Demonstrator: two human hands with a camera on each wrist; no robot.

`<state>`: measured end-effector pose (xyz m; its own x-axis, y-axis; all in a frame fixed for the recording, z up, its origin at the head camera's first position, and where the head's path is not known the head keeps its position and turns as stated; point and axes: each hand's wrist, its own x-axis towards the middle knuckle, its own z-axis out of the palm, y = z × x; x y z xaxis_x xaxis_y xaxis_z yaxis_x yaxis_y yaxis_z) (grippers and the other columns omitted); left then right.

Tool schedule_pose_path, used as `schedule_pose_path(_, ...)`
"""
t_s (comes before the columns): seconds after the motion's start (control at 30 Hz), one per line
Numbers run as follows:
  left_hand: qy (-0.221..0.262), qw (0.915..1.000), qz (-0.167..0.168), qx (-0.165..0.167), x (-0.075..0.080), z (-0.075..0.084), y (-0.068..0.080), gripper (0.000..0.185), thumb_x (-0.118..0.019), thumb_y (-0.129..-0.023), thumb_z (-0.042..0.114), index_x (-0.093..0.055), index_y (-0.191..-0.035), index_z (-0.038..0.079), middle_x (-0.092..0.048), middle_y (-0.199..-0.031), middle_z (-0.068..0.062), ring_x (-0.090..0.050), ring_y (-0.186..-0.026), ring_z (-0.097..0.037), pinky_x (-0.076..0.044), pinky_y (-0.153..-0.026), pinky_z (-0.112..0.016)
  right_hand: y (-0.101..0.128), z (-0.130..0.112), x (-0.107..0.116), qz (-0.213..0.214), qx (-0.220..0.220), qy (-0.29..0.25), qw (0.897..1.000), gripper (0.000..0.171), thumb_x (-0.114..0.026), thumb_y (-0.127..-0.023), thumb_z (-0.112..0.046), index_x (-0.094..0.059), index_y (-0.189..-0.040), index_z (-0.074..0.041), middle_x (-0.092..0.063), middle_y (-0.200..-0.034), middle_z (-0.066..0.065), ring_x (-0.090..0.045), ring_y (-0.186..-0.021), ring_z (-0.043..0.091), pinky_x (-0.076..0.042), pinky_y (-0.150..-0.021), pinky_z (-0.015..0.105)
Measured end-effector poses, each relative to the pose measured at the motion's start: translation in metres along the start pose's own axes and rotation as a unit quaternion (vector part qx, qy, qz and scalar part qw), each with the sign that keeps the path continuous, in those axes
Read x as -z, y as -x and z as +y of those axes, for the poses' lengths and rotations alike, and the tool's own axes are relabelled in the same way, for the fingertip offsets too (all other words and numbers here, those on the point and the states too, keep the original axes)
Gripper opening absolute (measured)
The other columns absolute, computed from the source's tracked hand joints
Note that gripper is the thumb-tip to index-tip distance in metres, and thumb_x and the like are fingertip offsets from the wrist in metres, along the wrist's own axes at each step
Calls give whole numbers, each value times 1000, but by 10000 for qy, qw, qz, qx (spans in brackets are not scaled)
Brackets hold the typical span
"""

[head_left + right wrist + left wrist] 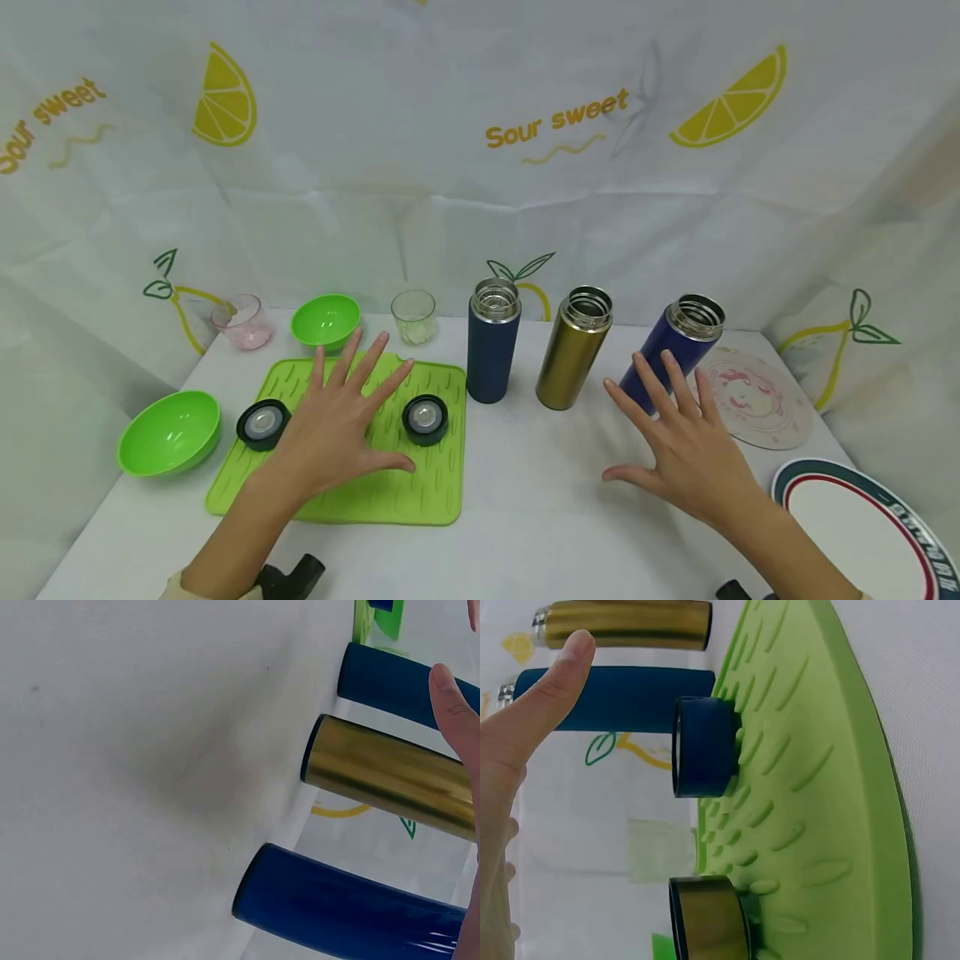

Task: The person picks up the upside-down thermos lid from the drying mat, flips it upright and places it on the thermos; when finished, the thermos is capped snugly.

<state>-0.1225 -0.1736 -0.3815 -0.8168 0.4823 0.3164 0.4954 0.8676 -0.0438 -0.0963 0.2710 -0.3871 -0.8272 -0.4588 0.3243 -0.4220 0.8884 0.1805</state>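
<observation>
My left hand hovers with spread fingers over a green ribbed mat. Two flask lids lie upside down on that mat: one with a gold side and one with a dark blue side. My right hand, also spread and holding nothing, is above the table in front of a glossy blue flask, partly covering it. Left of that flask stand a gold flask and a matte navy flask. All three flasks are upright with uncovered mouths.
Green bowls stand left of and behind the mat. A pink glass and a clear glass are at the back. On the right lie a pink-patterned round board and a white plate with a dark rim.
</observation>
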Motion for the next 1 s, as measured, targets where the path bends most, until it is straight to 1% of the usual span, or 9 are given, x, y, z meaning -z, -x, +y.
schedule_pose_path(0.17,173,9997,185,10,6,-7,10,121,-62,-61,95,-32,-161,31,-16,-173,-9,-14,-159,-39,-17,-120,-76,-5,1,8,221,119,-200,9995,107,-54,-75,-91,-31,-161,-32,-12,-173,14,-2,-161,42,7,-131,59)
schedule_pose_path(0.3,761,9951,598,194,8,-15,23,120,-62,-63,94,-36,-160,27,-22,-170,-11,-24,-154,-43,-27,-115,-76,-8,-1,12,512,230,-394,9976,101,-41,-80,-94,-38,-158,-30,-18,-172,14,-8,-160,40,-4,-132,58)
schedule_pose_path(0.37,1156,9888,863,375,6,-19,32,120,-63,-63,92,-39,-158,23,-27,-168,-13,-27,-151,-44,-32,-111,-74,-10,-2,13,644,266,-475,9964,100,-38,-81,-93,-40,-157,-29,-21,-171,15,-13,-159,39,-6,-133,55)
schedule_pose_path(0.53,1984,9649,1415,976,-1,-29,55,118,-74,-63,83,-44,-155,17,-36,-162,-17,-33,-145,-46,-37,-105,-70,-11,-5,14,778,279,-654,9944,97,-40,-82,-91,-41,-156,-29,-25,-169,13,-19,-157,37,-6,-135,46)
schedule_pose_path(0.6,2188,9542,1636,1215,-5,-32,63,115,-82,-61,74,-46,-154,16,-38,-161,-17,-36,-143,-46,-38,-112,-57,-10,-6,14,756,275,-726,9941,96,-42,-83,-90,-42,-156,-28,-27,-169,14,-20,-157,37,-6,-135,45)
schedule_pose_path(0.63,2274,9491,1696,1368,-6,-34,67,113,-88,-61,65,-47,-154,16,-39,-161,-17,-37,-142,-47,-38,-112,-58,-10,-7,14,725,267,-757,9941,96,-43,-83,-90,-43,-156,-27,-27,-168,14,-20,-157,37,-7,-135,46)
schedule_pose_path(0.77,2415,9329,1726,2037,-11,-39,80,101,-96,-65,31,-49,-152,13,-41,-159,-20,-41,-140,-50,-41,-112,-60,-8,-10,14,619,282,-841,9941,95,-47,-83,-88,-44,-155,-27,-29,-168,13,-23,-156,37,-11,-134,48)
schedule_pose_path(0.83,2402,9283,1606,2338,-13,-41,84,96,-95,-67,18,-49,-151,11,-40,-158,-23,-41,-139,-53,-40,-102,-73,-8,-11,13,517,269,-860,9946,95,-49,-82,-87,-42,-156,-28,-28,-169,11,-23,-156,36,-14,-133,50)
schedule_pose_path(1.0,2379,9225,1431,2683,-21,-45,93,84,-89,-75,13,-49,-149,3,-39,-157,-28,-40,-139,-56,-38,-103,-73,-7,-17,11,231,234,-883,9955,96,-60,-78,-84,-41,-157,-31,-28,-169,9,-24,-156,35,-31,-124,60)
